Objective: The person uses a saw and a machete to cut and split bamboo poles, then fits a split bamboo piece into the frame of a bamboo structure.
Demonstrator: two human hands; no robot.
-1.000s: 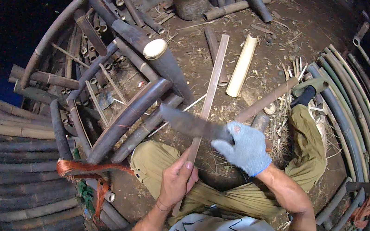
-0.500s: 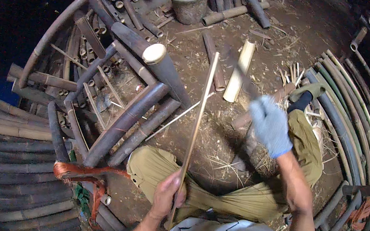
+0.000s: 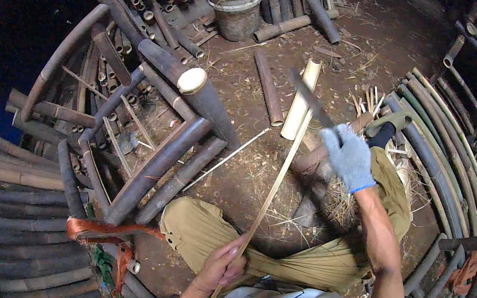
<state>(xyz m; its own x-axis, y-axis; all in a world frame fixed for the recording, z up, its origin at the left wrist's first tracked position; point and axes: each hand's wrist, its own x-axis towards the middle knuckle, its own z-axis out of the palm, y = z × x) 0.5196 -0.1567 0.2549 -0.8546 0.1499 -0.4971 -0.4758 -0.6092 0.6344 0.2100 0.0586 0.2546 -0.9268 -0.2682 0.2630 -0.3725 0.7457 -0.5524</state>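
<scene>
My bare left hand is closed round the lower part of a long thin bamboo strip. The strip slants up and to the right, its far end near the knife. My right hand, in a pale blue-grey knitted glove, grips a knife with a long dark blade; the handle is hidden in the fist. The blade points up and left, passing over a split bamboo half on the ground with its pale inside showing. A dark bamboo piece lies left of it.
At left stands a bamboo frame with a thick post. A bucket of shavings is at the back. Bamboo poles lie stacked at right. Orange strapping hangs by my left knee. Shavings litter the dirt floor.
The strip's upper end has swung right, toward the knife. My gloved hand has shifted only slightly, and the blade, blurred before, now shows more sharply.
</scene>
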